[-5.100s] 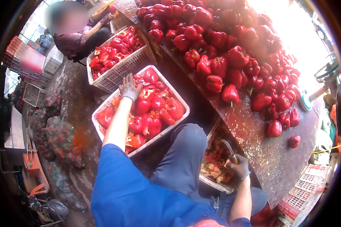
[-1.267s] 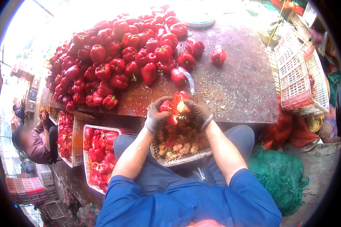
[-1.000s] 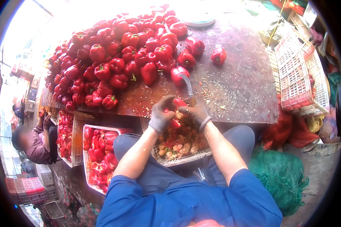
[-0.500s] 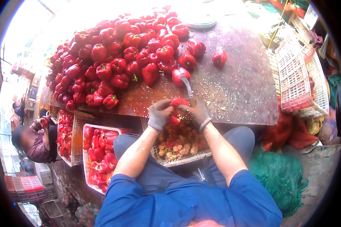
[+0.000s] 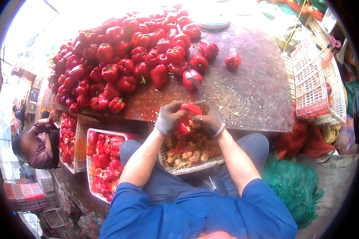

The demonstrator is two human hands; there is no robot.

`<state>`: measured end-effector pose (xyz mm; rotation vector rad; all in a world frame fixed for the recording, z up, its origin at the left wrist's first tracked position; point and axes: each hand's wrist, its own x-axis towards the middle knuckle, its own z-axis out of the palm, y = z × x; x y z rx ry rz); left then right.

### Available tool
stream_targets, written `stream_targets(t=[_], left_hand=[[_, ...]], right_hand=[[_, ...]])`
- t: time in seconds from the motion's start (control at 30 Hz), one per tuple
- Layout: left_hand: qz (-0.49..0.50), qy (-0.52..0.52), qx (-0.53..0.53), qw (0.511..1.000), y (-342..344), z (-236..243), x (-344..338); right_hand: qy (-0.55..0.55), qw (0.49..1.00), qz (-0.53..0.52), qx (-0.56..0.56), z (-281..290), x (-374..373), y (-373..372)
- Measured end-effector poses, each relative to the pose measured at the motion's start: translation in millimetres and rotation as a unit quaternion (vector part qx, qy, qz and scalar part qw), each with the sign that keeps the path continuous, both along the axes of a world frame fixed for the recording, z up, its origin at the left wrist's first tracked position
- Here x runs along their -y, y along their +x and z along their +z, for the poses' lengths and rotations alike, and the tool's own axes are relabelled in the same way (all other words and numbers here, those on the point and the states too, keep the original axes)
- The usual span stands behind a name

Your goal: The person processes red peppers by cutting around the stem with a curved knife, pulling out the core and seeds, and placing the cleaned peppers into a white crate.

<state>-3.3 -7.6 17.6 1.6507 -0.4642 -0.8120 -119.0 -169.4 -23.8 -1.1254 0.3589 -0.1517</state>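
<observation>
My left hand [image 5: 168, 118], in a grey glove, grips a cut red pepper [image 5: 190, 108] over a crate of scraps [image 5: 189, 169] between my knees. My gloved right hand [image 5: 211, 121] is closed on a curved knife [image 5: 199, 89], blade pointing up, with its thumb at the pepper. Pale cores and red bits lie in the crate below. Just beyond, a large heap of whole red peppers [image 5: 116, 51] covers much of the seed-strewn table [image 5: 249, 103].
Crates of cut peppers [image 5: 103, 159] stand at my left, beside a seated co-worker [image 5: 40, 155]. Stacked white crates [image 5: 309, 81], red sacks [image 5: 291, 143] and a green mesh sack [image 5: 291, 187] are at the right. A round pale object [image 5: 213, 24] sits on the table's far part.
Five seconds ago my left hand was on the pepper crate. More recently the split pepper showed its seedy core; now mostly red flesh shows between my hands, which have barely shifted.
</observation>
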Motion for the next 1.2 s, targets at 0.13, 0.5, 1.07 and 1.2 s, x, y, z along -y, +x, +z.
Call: stream_targets(t=[0.13,0.5,1.07,1.2], left_hand=[[0.007,0.002,-0.070,0.998,13,-9,-7],[0.036,-0.062,-0.216,0.974,18,-18,-10],[0.150,-0.028,0.114,0.982,15,-41,-3],[0.109,0.013,0.187,0.976,-7,-40,5]], right_hand=[[0.001,0.999,0.045,-0.029,-1,1,-2],[0.122,0.991,0.052,0.033,1,-3,-4],[-0.163,0.972,0.006,-0.166,17,-4,1],[-0.051,0.992,-0.067,-0.091,-15,-8,2]])
